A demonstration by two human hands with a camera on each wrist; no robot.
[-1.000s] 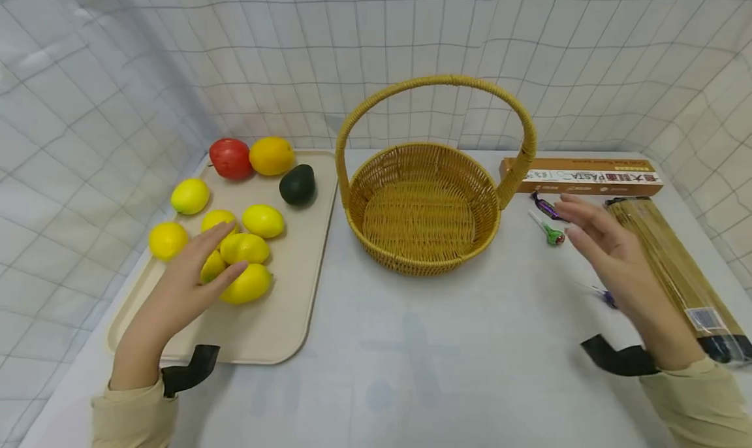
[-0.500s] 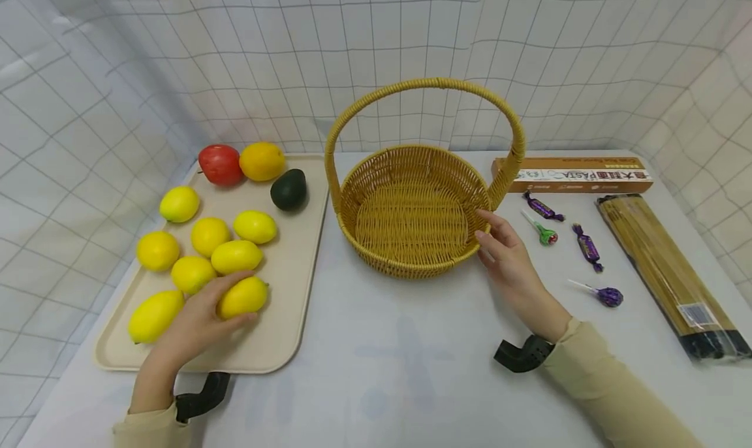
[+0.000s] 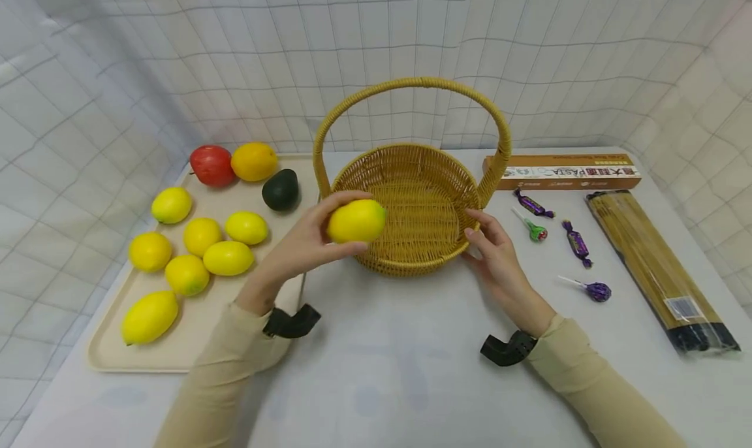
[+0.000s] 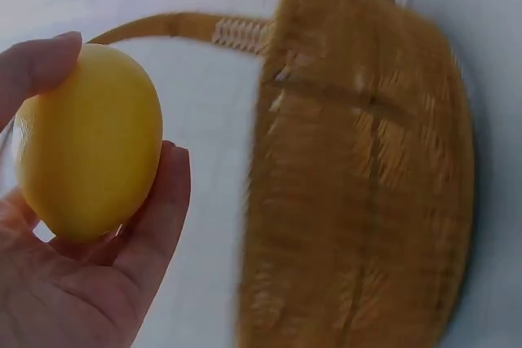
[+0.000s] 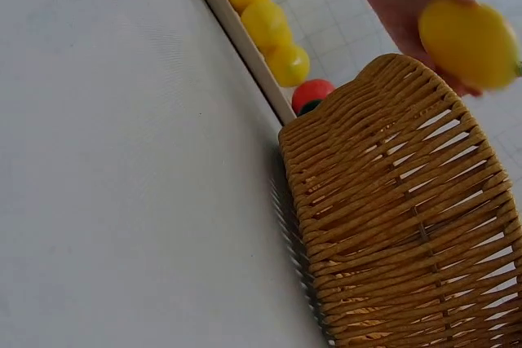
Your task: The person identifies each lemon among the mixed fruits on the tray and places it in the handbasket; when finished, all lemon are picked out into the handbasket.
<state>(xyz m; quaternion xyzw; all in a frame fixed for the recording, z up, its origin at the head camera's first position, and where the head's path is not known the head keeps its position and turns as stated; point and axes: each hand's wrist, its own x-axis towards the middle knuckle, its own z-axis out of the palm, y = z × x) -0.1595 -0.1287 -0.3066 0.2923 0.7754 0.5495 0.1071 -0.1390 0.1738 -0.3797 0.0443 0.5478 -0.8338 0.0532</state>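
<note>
My left hand (image 3: 305,242) grips a yellow lemon (image 3: 357,221) between thumb and fingers, raised over the left front rim of the wicker basket (image 3: 411,265). In the left wrist view the lemon (image 4: 94,140) is beside the basket's woven wall (image 4: 351,169), higher than its rim. At the basket's right side my right hand (image 3: 499,265) pinches the rim, fingertips over the edge. The basket stands upright with its tall handle arching above, and its woven floor shows bare. The right wrist view has the basket (image 5: 408,226) close up, the lemon (image 5: 469,42) held beyond it.
Left of the basket lies a beige tray (image 3: 194,360) with several lemons (image 3: 228,258), a red fruit (image 3: 212,166), an orange-yellow fruit (image 3: 254,161) and an avocado (image 3: 280,190). To the right are a pasta box (image 3: 564,172), wrapped candies (image 3: 577,244), lollipops (image 3: 598,292) and a long brown packet (image 3: 658,265).
My left hand has taken a lemon from the tray's front and carried it up and right to the basket. My right hand has moved left from above the candies onto the basket's rim.
</note>
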